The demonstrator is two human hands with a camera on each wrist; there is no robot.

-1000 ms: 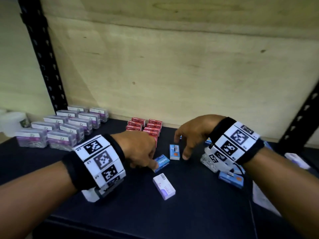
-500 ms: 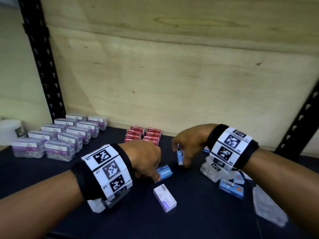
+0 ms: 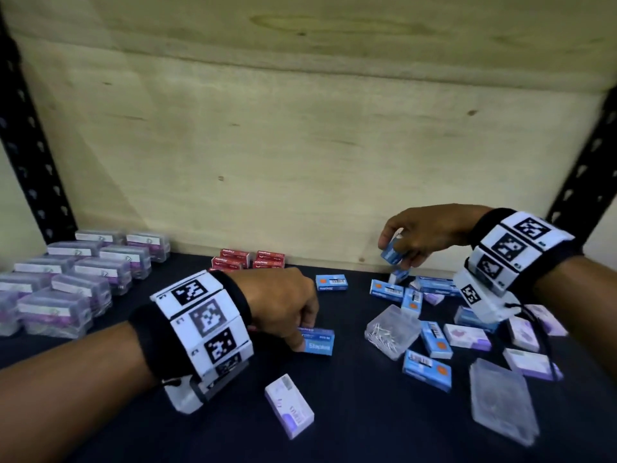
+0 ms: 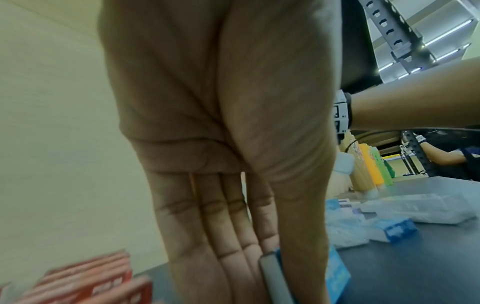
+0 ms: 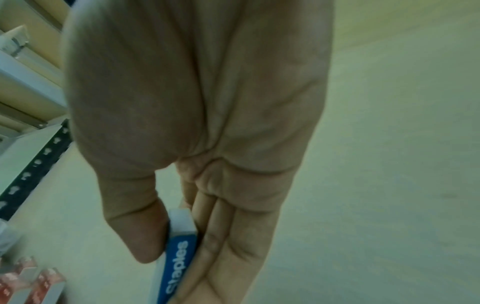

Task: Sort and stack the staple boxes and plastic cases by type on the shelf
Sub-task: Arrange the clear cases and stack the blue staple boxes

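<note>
Head view shows both hands working over a dark shelf [image 3: 350,429] backed by a plywood panel [image 3: 300,145]. The left hand [image 3: 283,302] reaches down near the middle of the shelf, its fingers and thumb clamped on a blue staple box [image 3: 319,342] that stands on its long edge on the shelf surface. The left wrist view confirms this: the box [image 4: 335,273] is pinched between the thumb and the fingers.

The right hand [image 3: 420,235] is raised above the shelf near the back panel, thumb and fingers closed on a second blue staple box [image 3: 392,255], which is clear of the surface and tilted. In the right wrist view the word "staples" reads along the held box [image 5: 179,261], pressed between thumb and fingers.

Red staple boxes [image 3: 248,259] sit grouped at the back centre, against the panel. Purple-labelled plastic cases [image 3: 76,285] stand in ordered rows at the left. On the right lies an unsorted scatter: more blue boxes [image 3: 427,365], pale purple boxes [image 3: 470,337], a clear case of pins [image 3: 392,330] and a flat clear case [image 3: 504,406]. One pale purple box [image 3: 290,406] lies alone near the front, just beside the left wrist.
</note>
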